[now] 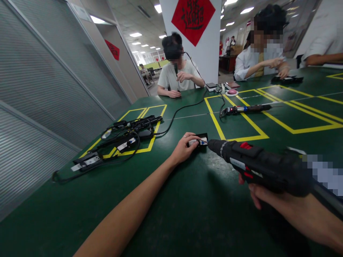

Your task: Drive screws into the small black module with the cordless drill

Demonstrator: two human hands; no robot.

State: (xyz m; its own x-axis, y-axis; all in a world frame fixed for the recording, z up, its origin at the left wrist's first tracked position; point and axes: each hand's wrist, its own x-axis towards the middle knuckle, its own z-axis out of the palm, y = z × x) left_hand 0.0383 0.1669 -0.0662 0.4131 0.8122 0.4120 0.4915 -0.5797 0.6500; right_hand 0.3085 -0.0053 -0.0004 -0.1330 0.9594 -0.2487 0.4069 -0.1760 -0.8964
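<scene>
A small black rectangular case (pixel 205 136) with a white inside and a bit of blue lies on the green table in front of me. Over its near left part, my left hand (pixel 185 147) is closed, thumb and fingers gripping the case and pressing it down. From the right, my right hand (pixel 281 205) wraps round the handle of a black cordless drill (pixel 257 162) with red switches. The drill's chuck points left, and its thin bit reaches the right part of the case. The exact contact of the tip is too small to make out.
Black power strips with cords (pixel 128 132) lie at the left on yellow tape outlines. A cable runs across the table (pixel 160 214). Farther right lie a pen-shaped electric screwdriver (pixel 246 109) and a pink round object (pixel 232 92). Co-workers sit along the far side.
</scene>
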